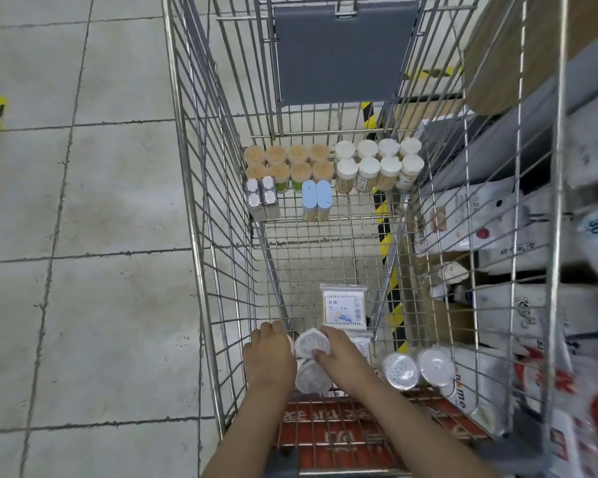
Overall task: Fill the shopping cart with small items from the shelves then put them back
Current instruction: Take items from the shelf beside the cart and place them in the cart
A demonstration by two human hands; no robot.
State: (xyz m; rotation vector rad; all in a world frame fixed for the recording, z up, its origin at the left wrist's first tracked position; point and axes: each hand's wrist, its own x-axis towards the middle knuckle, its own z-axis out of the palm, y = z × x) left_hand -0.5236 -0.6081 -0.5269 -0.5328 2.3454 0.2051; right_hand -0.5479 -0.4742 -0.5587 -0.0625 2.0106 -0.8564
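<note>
Cart, wire, steel [201, 236]: I am looking straight down into its basket, whose side walls are closing in left and right while the middle of the mesh floor is lying bare between the far and near stock.

Far end, against the wall under the grey plastic seat flap [342, 53]: eight clear jars of tan toothpicks [289, 163] are standing beside eight white-capped toothpick jars [380, 163]. Just in front, two silver-topped boxes [261, 198] and two blue-lidded oval containers [317, 200] are standing, well apart from my hands.

Near end: a flat white packet of cotton swabs [346, 307] is lying on the mesh, and two round clear tubs with white lids [416, 369] are sitting in the right corner.

Left hand [269, 357]: I am reaching it down by the left wall, knuckles up, fingers curling over something I cannot make out, so I cannot tell its grip.

Right hand [342, 357]: I am curling its fingers and thumb round the upper round white swab tub [312, 343], which is touching a second white tub [311, 376] just below it.

Outside, right: bagged goods on the shelves [532, 215] are pressing close to the cart wall; grey floor tiles [83, 201] are lying open on the left.
</note>
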